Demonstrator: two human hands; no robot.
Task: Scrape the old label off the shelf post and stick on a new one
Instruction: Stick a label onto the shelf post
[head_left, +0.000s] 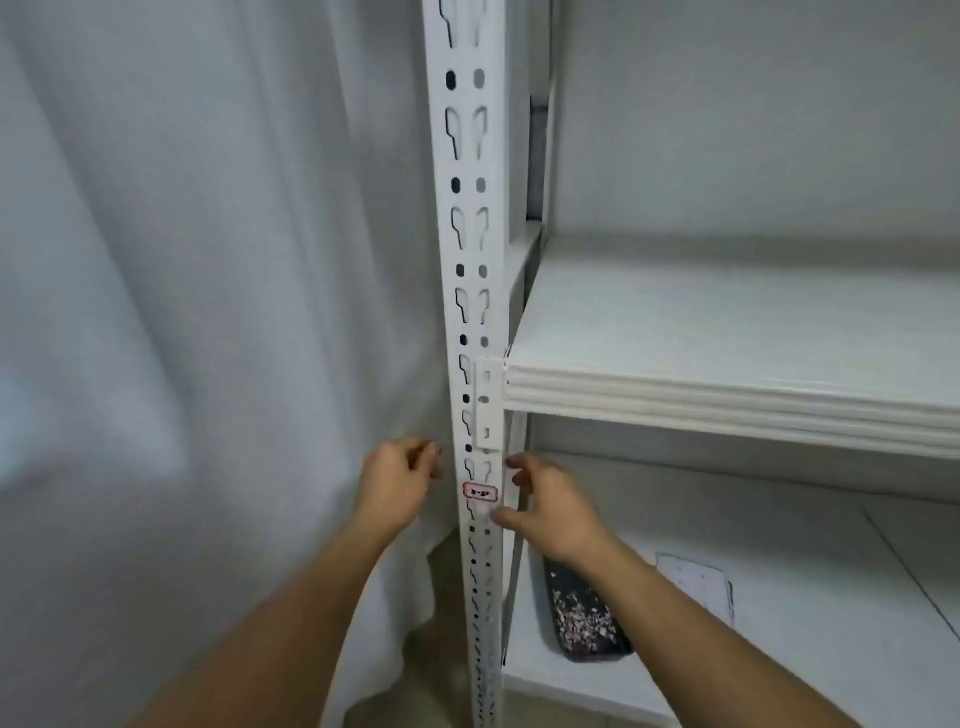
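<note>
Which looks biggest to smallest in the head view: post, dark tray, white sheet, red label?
1. Post, spanning the whole frame height.
2. Dark tray and white sheet: similar size, both partly hidden by the right arm, so unranked.
3. Red label, smallest.

We face a pale white fabric curtain (208, 312) that hangs in soft vertical folds over the whole left side, its hem ending just above a strip of beige floor (441, 675). To the right we see a plain white wall (753, 114) behind white shelving. An upper white shelf board with a ribbed front edge (727, 400) juts towards us, and below it lies a lower white shelf board (831, 649). The light is even and soft, with faint shadows under the upper board.
</note>
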